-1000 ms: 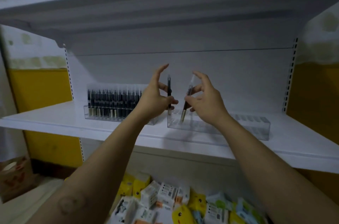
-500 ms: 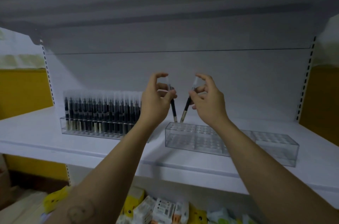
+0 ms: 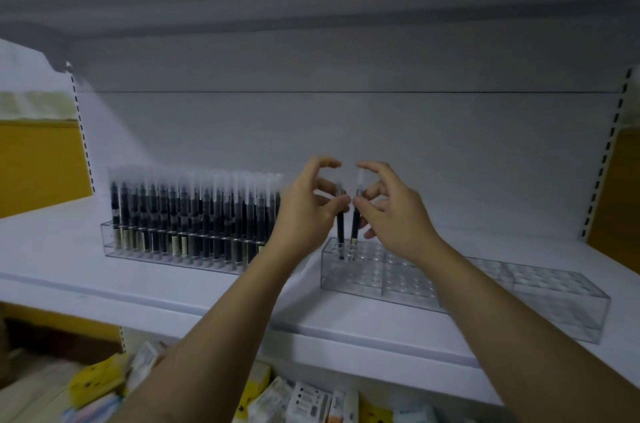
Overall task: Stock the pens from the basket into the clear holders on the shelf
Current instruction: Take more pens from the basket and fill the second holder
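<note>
On the far left of the shelf [image 3: 52, 259] the full holder [image 3: 187, 242] stands packed with upright pens, caps up, which gives you the pattern to copy. Just right of it, your left hand [image 3: 304, 214] pinches the left pen [image 3: 340, 225] high on the barrel between thumb and fingers. The other fingers arch clear above the cap, and a grip that high leaves the lower end free to find its hole. The right pen [image 3: 355, 225] stands just beside it, nearly parallel and leaning slightly. Your right hand [image 3: 394, 218] pinches it in the same way, its spare fingers spread loosely. Both lower ends look to be inside neighbouring holes at the left end of the empty holder [image 3: 554, 304], so you appear to be seating two pens at once. You are probably starting at that end so the rows fill in order away from the full holder. The rest of this holder, out to the right, has no pens in it, so most of the stocking is judged to lie ahead. Release only once each pen stands on its own, as a leaning pen could jam in its hole. The basket is not in view, though boxes [image 3: 304, 402] lie below the shelf.
</note>
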